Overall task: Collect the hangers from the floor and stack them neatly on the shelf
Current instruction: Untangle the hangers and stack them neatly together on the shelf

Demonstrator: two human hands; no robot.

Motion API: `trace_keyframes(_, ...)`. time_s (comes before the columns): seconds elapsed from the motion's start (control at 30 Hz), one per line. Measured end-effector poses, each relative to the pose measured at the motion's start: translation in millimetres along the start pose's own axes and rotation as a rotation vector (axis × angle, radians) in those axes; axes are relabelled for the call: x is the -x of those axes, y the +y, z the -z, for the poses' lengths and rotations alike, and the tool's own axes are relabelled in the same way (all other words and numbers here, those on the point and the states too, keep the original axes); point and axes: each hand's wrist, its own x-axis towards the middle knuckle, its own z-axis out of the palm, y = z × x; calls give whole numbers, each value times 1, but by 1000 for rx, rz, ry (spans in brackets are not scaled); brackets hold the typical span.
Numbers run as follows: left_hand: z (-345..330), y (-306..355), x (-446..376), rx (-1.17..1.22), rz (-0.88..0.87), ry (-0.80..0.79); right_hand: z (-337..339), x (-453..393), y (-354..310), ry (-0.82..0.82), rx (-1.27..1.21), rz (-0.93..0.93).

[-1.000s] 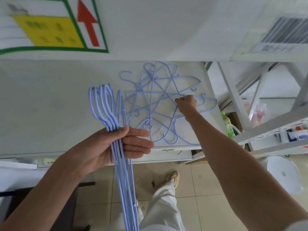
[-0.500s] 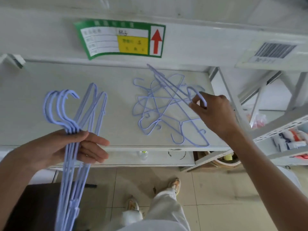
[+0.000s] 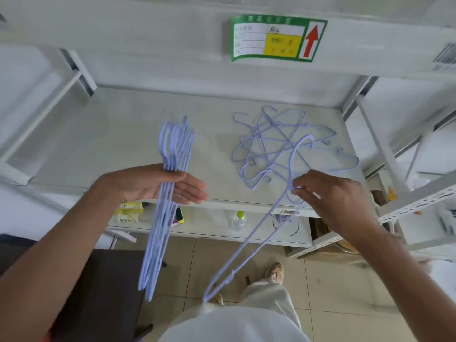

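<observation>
Lifted clear of the shelf since a moment ago, a single thin lilac wire hanger (image 3: 249, 245) dangles from the right hand (image 3: 330, 196), pinched at its hook. The left hand (image 3: 148, 183) loosely grips a neat hanger bundle (image 3: 167, 198). Beyond, tangled hangers (image 3: 278, 144) lie on the smooth white shelf (image 3: 138, 134).

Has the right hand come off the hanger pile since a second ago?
Yes. The right hand has pulled back toward the shelf's front edge, lifting one hanger clear of the tangled pile.
</observation>
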Motion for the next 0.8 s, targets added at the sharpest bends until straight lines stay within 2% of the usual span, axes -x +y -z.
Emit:
trace_keyframes(0.2, -59, -3, -45, 43, -87, -129, -36, -31, -62, 0, -216, 99)
trace_keyframes(0.33, -81, -9, -61, 327, -188, -185, -55, -44, -83, -42, -253, 86)
trace_keyframes(0.4, -87, -12, -65, 445, -218, -109, -62, -44, -84, -69, -277, 20)
trace_keyframes(0.47, -93, -14, -70, 524, -210, 63, -65, -39, -82, -109, -359, -93)
trace_keyframes(0.5, -95, -14, -71, 537, -200, 97, -65, -36, -80, -131, -404, -153)
trace_keyframes(0.63, -104, -13, -75, 416, -171, -36, -68, -27, -79, -203, -507, -325)
trace_keyframes(0.8, -119, -22, -86, 401, -152, 74, -84, -33, -85, -153, -499, -505)
